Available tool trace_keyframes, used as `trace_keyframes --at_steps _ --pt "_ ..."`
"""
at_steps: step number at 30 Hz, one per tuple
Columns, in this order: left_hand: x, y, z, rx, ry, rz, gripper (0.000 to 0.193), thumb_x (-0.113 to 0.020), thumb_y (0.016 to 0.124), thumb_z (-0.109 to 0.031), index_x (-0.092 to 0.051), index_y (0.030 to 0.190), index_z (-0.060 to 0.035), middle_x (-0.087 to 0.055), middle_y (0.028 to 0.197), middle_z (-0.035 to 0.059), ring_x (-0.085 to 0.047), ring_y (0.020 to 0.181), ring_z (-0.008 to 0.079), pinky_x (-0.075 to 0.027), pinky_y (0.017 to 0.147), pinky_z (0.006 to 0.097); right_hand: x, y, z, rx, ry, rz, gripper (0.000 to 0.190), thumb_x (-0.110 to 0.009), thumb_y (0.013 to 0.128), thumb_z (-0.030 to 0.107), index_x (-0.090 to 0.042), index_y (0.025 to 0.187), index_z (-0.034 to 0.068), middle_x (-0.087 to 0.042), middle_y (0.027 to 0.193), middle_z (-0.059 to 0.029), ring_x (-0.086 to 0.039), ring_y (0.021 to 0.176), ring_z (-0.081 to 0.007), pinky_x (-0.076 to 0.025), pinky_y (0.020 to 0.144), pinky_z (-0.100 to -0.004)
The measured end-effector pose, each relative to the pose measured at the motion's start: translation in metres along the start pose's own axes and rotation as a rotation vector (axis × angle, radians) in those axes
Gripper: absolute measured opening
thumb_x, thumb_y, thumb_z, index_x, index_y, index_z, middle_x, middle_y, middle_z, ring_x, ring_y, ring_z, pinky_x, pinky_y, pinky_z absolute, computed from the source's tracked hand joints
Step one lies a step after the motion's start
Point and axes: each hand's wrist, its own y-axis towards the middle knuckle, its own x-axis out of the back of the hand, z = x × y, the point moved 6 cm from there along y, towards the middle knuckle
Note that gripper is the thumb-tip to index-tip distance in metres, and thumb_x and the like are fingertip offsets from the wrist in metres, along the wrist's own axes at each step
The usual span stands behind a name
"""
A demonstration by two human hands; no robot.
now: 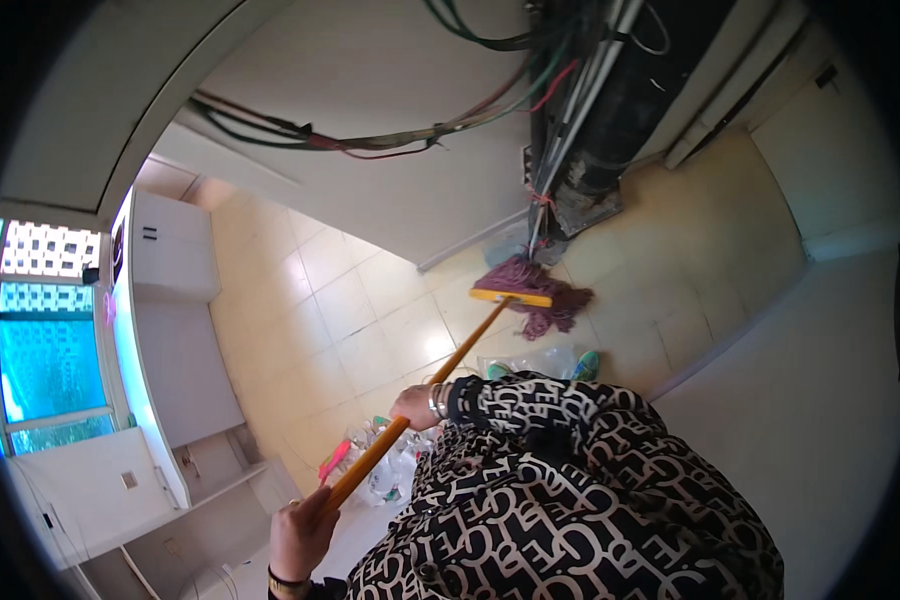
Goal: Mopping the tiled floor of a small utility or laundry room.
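Note:
A long-handled floor tool with an orange-brown pole (465, 346) runs diagonally across the view. My right hand (414, 407), with bracelets at its wrist, is closed around the middle of the pole. Lower left, my left hand (300, 529), wearing a ring and a wristband, grips the pole near its upper end. The tool's narrow yellow head (511, 298) lies over or against the purple strands of a string mop (566, 306); its underside is hidden. That mop's light pole (559, 150) leans by a dark pipe, with red ties around it.
Crumpled plastic rubbish (390, 471) lies on the tiled floor beside me. Clear plastic (531, 360) is by my green shoes (586, 365). Cables (345, 142) sag along the wall, near a thick black pipe (615, 112). White cabinets (172, 247) and a window (52, 360) are left.

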Motion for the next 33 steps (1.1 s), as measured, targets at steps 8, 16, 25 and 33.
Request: trace_keyframes --at_steps 8,16,25,33 --pt "-0.014 -0.033 -0.005 0.095 0.062 -0.167 0.033 -0.068 0.067 -0.005 -0.063 0.1 -0.0004 -0.061 0.07 0.02 -0.059 0.062 0.0361 -0.047 0.058 0.04 -0.023 0.069 0.018 0.139 -0.007 0.012 0.015 -0.059 0.063 0.009 -0.062 0.078 0.011 -0.064 0.076 -0.0124 -0.062 0.08 -0.0332 -0.049 0.073 -0.0427" --pt "-0.048 0.017 0.001 -0.209 0.084 -0.094 0.039 -0.066 0.072 -0.011 -0.06 0.111 -0.0117 -0.059 0.074 0.0148 -0.058 0.061 0.0329 -0.047 0.053 0.0404 0.001 -0.011 -0.054 -0.079 -0.078 -0.344 0.012 -0.061 0.062 0.006 -0.06 0.072 0.013 -0.059 0.073 -0.0077 -0.058 0.081 -0.0288 -0.045 0.075 -0.0406" --pt "-0.023 0.034 -0.044 -0.245 0.095 -0.036 0.039 -0.066 0.072 -0.012 -0.06 0.111 -0.013 -0.055 0.063 0.0128 -0.056 0.054 0.032 -0.045 0.048 0.0401 0.038 -0.037 -0.051 -0.046 -0.067 -0.346 0.011 -0.06 0.061 0.012 -0.061 0.073 0.011 -0.062 0.072 -0.0106 -0.061 0.077 -0.0311 -0.046 0.072 -0.0446" --pt "-0.021 0.028 -0.064 -0.224 0.038 -0.007 0.033 -0.063 0.078 -0.007 -0.059 0.11 -0.0034 -0.058 0.071 0.0167 -0.059 0.063 0.0339 -0.048 0.054 0.04 0.049 -0.038 -0.046 0.016 0.01 -0.319 0.004 -0.056 0.063 0.008 -0.059 0.066 0.007 -0.062 0.071 -0.0134 -0.06 0.075 -0.0346 -0.047 0.069 -0.0429"
